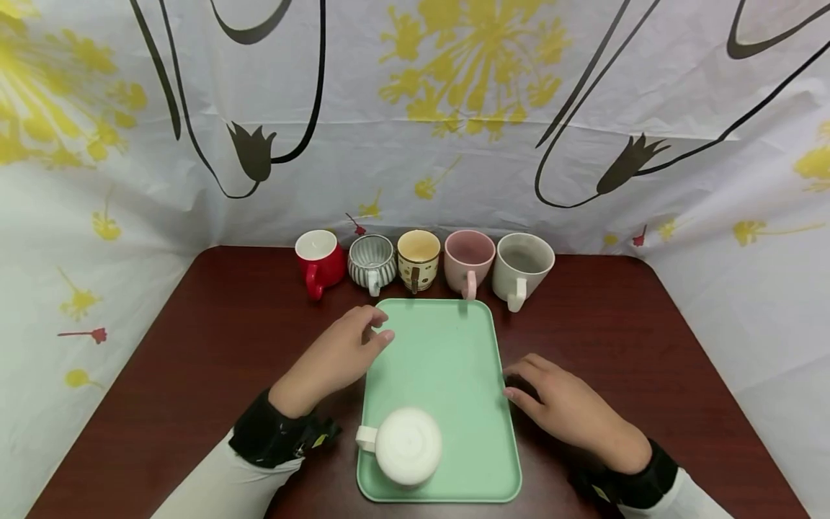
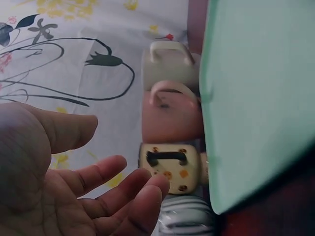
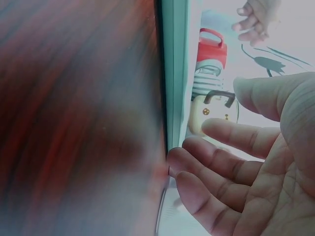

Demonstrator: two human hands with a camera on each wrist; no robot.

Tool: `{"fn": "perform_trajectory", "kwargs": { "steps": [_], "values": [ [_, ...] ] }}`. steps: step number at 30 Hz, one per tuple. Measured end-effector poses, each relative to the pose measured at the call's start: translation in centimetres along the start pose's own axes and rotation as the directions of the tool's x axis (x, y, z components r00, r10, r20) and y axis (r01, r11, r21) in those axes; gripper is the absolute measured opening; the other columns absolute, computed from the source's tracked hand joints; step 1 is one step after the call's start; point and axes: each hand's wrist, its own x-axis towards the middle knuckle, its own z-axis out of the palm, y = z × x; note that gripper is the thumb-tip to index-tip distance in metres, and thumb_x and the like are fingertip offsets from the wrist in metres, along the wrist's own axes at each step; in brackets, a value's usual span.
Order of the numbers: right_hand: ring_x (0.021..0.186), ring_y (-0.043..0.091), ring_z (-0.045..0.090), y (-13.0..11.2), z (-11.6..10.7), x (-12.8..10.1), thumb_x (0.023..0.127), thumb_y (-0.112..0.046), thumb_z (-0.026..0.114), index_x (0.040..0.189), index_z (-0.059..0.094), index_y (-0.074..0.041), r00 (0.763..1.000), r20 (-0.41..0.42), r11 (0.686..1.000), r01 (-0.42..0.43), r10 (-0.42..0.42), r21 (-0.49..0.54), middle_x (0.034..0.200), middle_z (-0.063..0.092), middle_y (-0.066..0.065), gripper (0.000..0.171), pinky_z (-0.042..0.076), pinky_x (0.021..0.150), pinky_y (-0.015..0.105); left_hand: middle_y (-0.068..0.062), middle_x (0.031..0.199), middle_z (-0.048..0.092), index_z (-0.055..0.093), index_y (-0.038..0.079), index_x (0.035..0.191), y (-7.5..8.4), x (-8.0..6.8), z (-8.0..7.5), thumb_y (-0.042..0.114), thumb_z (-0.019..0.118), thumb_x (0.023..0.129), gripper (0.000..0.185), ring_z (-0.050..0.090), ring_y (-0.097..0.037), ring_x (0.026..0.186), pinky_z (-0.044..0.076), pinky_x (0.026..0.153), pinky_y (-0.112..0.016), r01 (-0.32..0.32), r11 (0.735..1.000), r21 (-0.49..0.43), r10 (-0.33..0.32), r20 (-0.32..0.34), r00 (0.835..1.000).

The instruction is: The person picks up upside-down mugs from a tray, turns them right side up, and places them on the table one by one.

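Observation:
A mint-green tray (image 1: 441,360) lies lengthwise on the table. At its near left stands a white mug (image 1: 408,447) turned bottom up, handle pointing left. My left hand (image 1: 340,353) hovers at the tray's far left corner, fingers loosely bent and holding nothing. At the tray's right edge is my right hand (image 1: 564,404), its fingers relaxed and the fingertips right by the rim. Behind the tray, a row holds a red mug (image 1: 320,261), a grey striped cup (image 1: 372,261), a cream spotted mug (image 1: 418,259), a pink mug (image 1: 470,261) and a grey-white mug (image 1: 522,265).
The dark wood table (image 1: 246,324) extends on both sides of the tray. A white cloth (image 1: 402,173) with yellow and grey flower prints hangs behind the mugs and along both sides. The row of mugs stands close to the table's far edge, handles facing me.

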Motion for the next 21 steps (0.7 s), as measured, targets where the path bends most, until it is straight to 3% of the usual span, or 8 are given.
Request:
{"fn": "perform_trajectory", "kwargs": {
  "steps": [6, 10, 13, 16, 21],
  "values": [
    [0.099, 0.006, 0.066, 0.2, 0.2, 0.2, 0.101, -0.032, 0.070, 0.123, 0.069, -0.023, 1.000, -0.014, 1.000, 0.009, -0.009, -0.002, 0.114, 0.065, -0.009, 0.024, 0.057, 0.084, 0.032, -0.003, 0.129, 0.063, 0.058, 0.012, 0.140, -1.0, -0.4, -0.4, 0.038, 0.062, 0.104, 0.044, 0.062, -0.020, 0.115, 0.057, 0.094, -0.042, -0.007, 1.000, -0.004, 0.008, 0.047, 0.999],
    [0.100, 0.007, 0.066, 0.3, 0.2, 0.1, 0.101, -0.032, 0.070, 0.123, 0.069, -0.023, 1.000, -0.010, 1.000, 0.000, 0.000, -0.004, 0.115, 0.065, -0.009, 0.024, 0.057, 0.084, 0.032, -0.004, 0.131, 0.064, 0.059, 0.011, 0.138, -1.3, -0.9, -1.0, 0.036, 0.062, 0.104, 0.042, 0.062, -0.020, 0.116, 0.056, 0.097, -0.042, -0.072, 0.997, -0.033, 0.075, 0.101, 0.992],
    [0.101, 0.008, 0.066, 0.4, 0.1, 0.0, 0.101, -0.031, 0.070, 0.123, 0.069, -0.024, 1.000, -0.010, 1.000, -0.010, 0.010, -0.009, 0.115, 0.065, -0.010, 0.023, 0.057, 0.085, 0.033, -0.001, 0.129, 0.065, 0.061, 0.012, 0.136, -1.7, -1.5, -1.4, 0.035, 0.062, 0.105, 0.039, 0.061, -0.018, 0.117, 0.054, 0.100, -0.042, -0.129, 0.990, -0.050, 0.135, 0.167, 0.977],
    [0.101, 0.008, 0.066, 0.5, 0.1, 0.0, 0.100, -0.029, 0.070, 0.123, 0.069, -0.023, 1.000, -0.012, 1.000, -0.010, 0.010, -0.011, 0.116, 0.066, -0.009, 0.023, 0.057, 0.085, 0.034, 0.001, 0.125, 0.067, 0.063, 0.013, 0.134, -2.0, -2.1, -1.8, 0.036, 0.063, 0.104, 0.037, 0.062, -0.016, 0.116, 0.053, 0.101, -0.042, -0.199, 0.978, -0.062, 0.208, 0.269, 0.940],
    [0.101, 0.007, 0.066, 0.7, 0.1, 0.0, 0.101, -0.031, 0.070, 0.123, 0.069, -0.023, 1.000, -0.004, 1.000, -0.008, 0.008, -0.015, 0.116, 0.065, -0.011, 0.024, 0.057, 0.085, 0.033, 0.003, 0.120, 0.069, 0.065, 0.015, 0.131, -2.3, -2.8, -2.2, 0.036, 0.066, 0.102, 0.036, 0.063, -0.009, 0.110, 0.054, 0.098, -0.034, -0.291, 0.952, -0.095, 0.301, 0.448, 0.842]
  ]
}}
